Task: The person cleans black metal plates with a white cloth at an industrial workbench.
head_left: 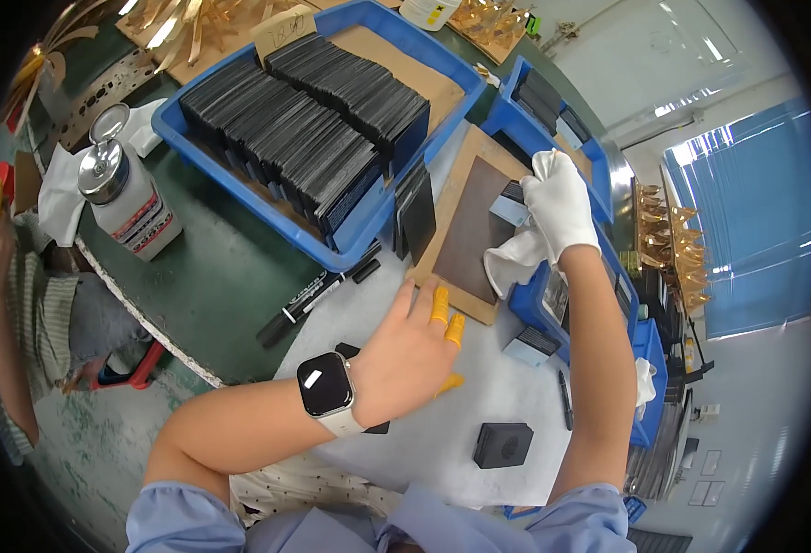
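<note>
My right hand point(558, 203), in a white glove, is closed on a white cloth point(516, 263) that hangs over the side of a brown pad point(475, 226) on a tan board. Under the gloved fingers a small dark and light-blue card point(509, 205) shows in part. My left hand point(405, 346) wears yellow finger cots and no glove. Its fingers reach out, spread, to the board's near corner point(470, 306), holding nothing that I can see. Thin black plates point(415, 217) stand on edge beside the board, left of it.
A blue tray point(327, 256) packed with rows of black plates stands at the far left. Blue bins point(601, 198) line the right. A metal-topped bottle point(129, 198), black markers point(318, 295) and a black block point(503, 444) lie around. Another person's arm point(0, 276) shows at left.
</note>
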`<action>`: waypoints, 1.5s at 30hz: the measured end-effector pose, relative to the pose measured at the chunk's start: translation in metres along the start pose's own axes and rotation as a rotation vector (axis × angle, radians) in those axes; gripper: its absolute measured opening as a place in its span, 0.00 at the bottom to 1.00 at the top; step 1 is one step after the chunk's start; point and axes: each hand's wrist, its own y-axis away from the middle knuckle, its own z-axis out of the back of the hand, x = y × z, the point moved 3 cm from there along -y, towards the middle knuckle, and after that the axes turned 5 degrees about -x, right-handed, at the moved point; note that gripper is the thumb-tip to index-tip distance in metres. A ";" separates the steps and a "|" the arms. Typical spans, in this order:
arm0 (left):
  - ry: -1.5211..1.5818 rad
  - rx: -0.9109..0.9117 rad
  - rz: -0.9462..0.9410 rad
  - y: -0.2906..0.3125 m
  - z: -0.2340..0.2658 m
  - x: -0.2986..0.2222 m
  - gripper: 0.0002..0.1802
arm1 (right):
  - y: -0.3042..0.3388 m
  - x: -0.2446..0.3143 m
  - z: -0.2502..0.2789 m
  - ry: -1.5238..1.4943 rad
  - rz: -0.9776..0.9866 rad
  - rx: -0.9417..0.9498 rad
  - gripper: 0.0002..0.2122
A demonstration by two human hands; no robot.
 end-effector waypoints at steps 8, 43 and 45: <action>-0.061 0.206 -0.033 -0.001 0.007 -0.005 0.34 | 0.131 0.029 0.062 -0.177 -0.160 0.441 0.13; 0.909 -0.426 0.018 0.114 0.013 -0.265 0.68 | 0.460 -0.061 0.188 -1.144 -0.481 -0.588 0.15; 0.976 -0.501 -0.053 0.112 0.002 -0.273 0.68 | 0.468 -0.058 0.180 -1.205 -0.549 -0.610 0.15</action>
